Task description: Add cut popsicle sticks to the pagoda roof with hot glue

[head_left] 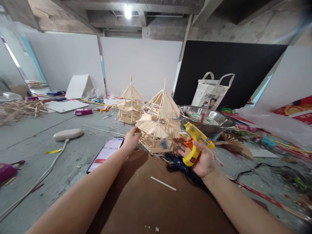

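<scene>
A pavilion model (159,128) made of pale wooden sticks, with a two-tier roof, stands at the far edge of a brown board (146,208). My left hand (132,139) is closed at the left edge of its lower roof, fingertips partly hidden. My right hand (203,161) holds a yellow glue gun (197,134) just right of the model, some fingers reaching toward its lower right side. A loose stick (163,183) lies on the board. Behind the model to the left is a second, similar stick pavilion (131,105).
A phone (106,154) showing a timer lies left of the board. Farther left are a white corded device (68,134) and a stick pile (21,110). At right stand a metal bowl (225,122) and a white bag (207,92). Dark blue cloth (179,162) lies beneath the glue gun.
</scene>
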`<state>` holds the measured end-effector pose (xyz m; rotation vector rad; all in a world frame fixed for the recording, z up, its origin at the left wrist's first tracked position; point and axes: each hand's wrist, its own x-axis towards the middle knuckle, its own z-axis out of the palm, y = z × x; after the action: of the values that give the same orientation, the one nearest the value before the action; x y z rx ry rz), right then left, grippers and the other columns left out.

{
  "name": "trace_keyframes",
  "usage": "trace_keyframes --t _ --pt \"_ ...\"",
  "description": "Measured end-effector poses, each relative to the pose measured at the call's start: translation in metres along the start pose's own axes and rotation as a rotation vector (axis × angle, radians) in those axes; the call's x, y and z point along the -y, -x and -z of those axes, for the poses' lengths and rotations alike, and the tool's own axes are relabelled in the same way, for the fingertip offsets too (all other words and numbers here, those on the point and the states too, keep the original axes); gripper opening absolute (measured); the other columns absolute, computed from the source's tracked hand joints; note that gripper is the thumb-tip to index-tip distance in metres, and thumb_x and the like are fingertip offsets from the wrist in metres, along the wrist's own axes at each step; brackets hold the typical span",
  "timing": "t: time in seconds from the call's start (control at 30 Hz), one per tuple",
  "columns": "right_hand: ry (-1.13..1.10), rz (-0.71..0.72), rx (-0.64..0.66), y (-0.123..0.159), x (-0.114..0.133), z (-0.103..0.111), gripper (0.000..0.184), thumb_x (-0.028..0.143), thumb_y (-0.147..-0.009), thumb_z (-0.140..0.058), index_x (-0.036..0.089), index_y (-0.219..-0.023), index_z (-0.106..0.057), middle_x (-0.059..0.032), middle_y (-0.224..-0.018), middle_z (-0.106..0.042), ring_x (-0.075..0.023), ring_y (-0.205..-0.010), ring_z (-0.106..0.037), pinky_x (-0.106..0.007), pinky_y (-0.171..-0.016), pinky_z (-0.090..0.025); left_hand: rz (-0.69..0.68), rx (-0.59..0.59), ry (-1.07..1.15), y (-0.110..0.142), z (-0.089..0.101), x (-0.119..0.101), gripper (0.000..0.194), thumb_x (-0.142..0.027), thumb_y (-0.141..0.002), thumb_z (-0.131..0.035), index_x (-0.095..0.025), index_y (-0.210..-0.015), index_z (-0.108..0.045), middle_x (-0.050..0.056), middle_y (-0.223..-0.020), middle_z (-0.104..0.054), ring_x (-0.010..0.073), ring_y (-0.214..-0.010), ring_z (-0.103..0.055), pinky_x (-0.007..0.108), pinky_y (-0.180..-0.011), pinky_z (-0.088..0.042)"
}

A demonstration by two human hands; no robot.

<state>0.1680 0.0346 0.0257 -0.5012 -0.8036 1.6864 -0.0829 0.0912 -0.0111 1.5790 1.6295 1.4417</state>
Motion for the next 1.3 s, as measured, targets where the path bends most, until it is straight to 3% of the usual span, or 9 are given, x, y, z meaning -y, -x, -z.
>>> trace_keyframes --t 0.4,0.57,0.7,0.93,1.1,1.3 --pt "-0.038 0.049 -0.206 -0.010 -0.002 -0.014 0.010 0.020 -0.055 -0.059 0.019 -0.065 -0.058 -0.0022 -0.072 -0.063 -0.0209 -0.086 -0.058 -0.040 -0.085 -0.041 -0.031 0.068 0.182 -0.005 0.000 0.002 0.030 -0.020 -0.065 -0.046 -0.015 -0.092 -0.059 0.004 -0.084 -0.062 0.0172 -0.084 -0.053 0.029 -0.079 -0.037" --pt "-0.045 0.071 -0.254 -0.018 -0.002 -0.018 0.010 0.020 -0.056 -0.056 0.019 -0.065 -0.055 -0.0022 -0.071 -0.062 -0.0202 -0.084 -0.059 -0.039 -0.083 -0.044 0.045 0.096 0.311 -0.005 0.000 -0.003 0.036 -0.020 -0.064 -0.049 -0.016 -0.099 -0.056 0.004 -0.090 -0.061 0.0171 -0.089 -0.052 0.029 -0.082 -0.035" --pt "-0.045 0.118 -0.307 -0.028 0.000 -0.018 0.008 0.019 -0.056 -0.053 0.020 -0.065 -0.053 -0.0012 -0.069 -0.062 -0.0186 -0.078 -0.061 -0.039 -0.078 -0.047 0.067 0.114 0.368 -0.003 0.001 -0.009 0.030 -0.022 -0.064 -0.050 -0.014 -0.092 -0.057 0.004 -0.086 -0.061 0.0160 -0.085 -0.053 0.028 -0.080 -0.036" --pt "-0.027 0.165 -0.284 -0.047 0.003 -0.012 0.008 0.020 -0.055 -0.053 0.021 -0.063 -0.051 0.0004 -0.068 -0.062 -0.0185 -0.075 -0.061 -0.038 -0.072 -0.050 0.103 0.049 0.356 0.004 0.002 -0.018 0.022 -0.022 -0.062 -0.051 -0.012 -0.080 -0.059 0.002 -0.076 -0.061 0.0143 -0.075 -0.054 0.026 -0.075 -0.037" --pt "0.010 0.174 -0.228 -0.057 0.005 -0.009 0.008 0.022 -0.055 -0.054 0.022 -0.061 -0.050 0.0018 -0.067 -0.062 -0.0169 -0.070 -0.061 -0.035 -0.069 -0.050 0.137 0.017 0.388 0.014 0.002 -0.029 0.028 -0.021 -0.063 -0.049 -0.012 -0.087 -0.061 0.002 -0.079 -0.064 0.0151 -0.080 -0.055 0.025 -0.076 -0.039" --pt "0.015 0.169 -0.288 -0.067 0.007 -0.009 0.004 0.020 -0.056 -0.051 0.022 -0.060 -0.052 0.0027 -0.063 -0.063 -0.0139 -0.064 -0.060 -0.029 -0.060 -0.050 0.120 -0.057 0.251 0.025 -0.006 -0.026 0.033 -0.027 -0.064 -0.050 -0.011 -0.092 -0.059 0.006 -0.088 -0.063 0.0174 -0.083 -0.056 0.028 -0.076 -0.040"
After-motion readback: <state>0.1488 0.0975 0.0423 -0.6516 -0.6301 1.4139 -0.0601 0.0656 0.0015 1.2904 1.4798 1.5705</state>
